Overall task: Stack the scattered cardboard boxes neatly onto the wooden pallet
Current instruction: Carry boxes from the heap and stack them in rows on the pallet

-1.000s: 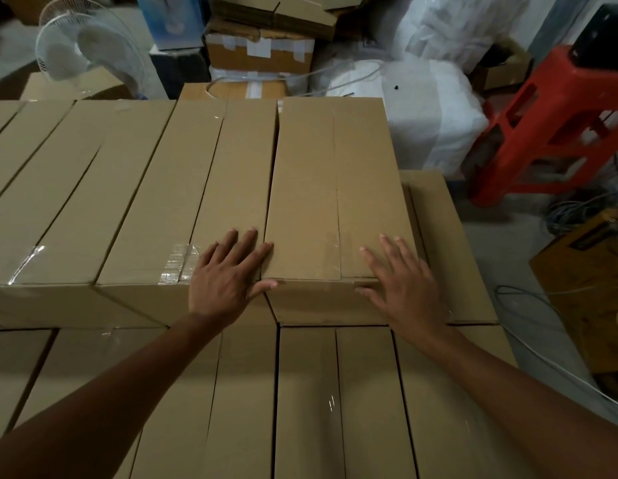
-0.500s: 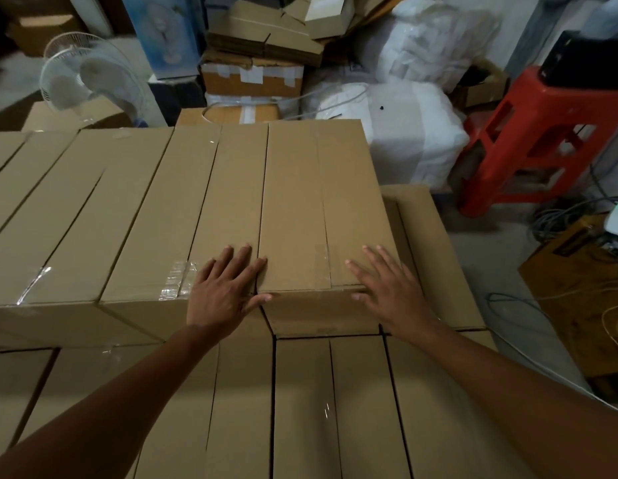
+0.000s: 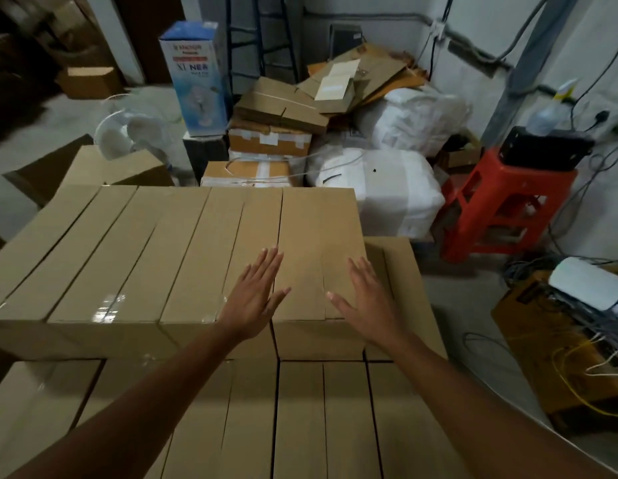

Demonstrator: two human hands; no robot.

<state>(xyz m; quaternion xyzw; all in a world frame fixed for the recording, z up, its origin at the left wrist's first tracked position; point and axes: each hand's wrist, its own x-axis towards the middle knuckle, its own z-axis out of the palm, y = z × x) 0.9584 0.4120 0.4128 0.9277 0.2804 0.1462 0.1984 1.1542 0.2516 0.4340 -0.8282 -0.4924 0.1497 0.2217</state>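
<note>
Stack of long cardboard boxes (image 3: pixel 93 337), by which the centre and lower half of the frame are filled. The wooden pallet is hidden beneath it and cannot be made out. A lower layer (image 3: pixel 300 420) is laid with the long sides running away from the viewer. An upper layer (image 3: pixel 128 257) is set on its far part, across the middle of the frame, box against box, presumably so that the load is square and compact. At the right end of the upper layer lies the end box (image 3: pixel 318 229), whose near face appears level with its neighbours. To its right a lower box (image 3: pixel 402 267) stands uncovered. Clutter is seen behind, in the upper frame: white sacks (image 3: pixel 380 191) at centre right, a red stool (image 3: pixel 501 209) at right, a blue fan carton (image 3: pixel 193 77) at upper left.

The left hand (image 3: pixel 255 299) is spread flat over the seam between the end box and its neighbour, with the fingers (image 3: pixel 269 264) straight and close together and the thumb splayed onto the end box; nothing is grasped. The right hand (image 3: pixel 368 302) is spread flat near the right edge of the same box, with straight fingers (image 3: pixel 359 271) and a splayed thumb, and likewise nothing is grasped. Whether the palms press or merely hover cannot be told. The hands are judged to be so placed that the box may be nudged into line rather than lifted. Seating of this box is judged nearly complete.
</note>
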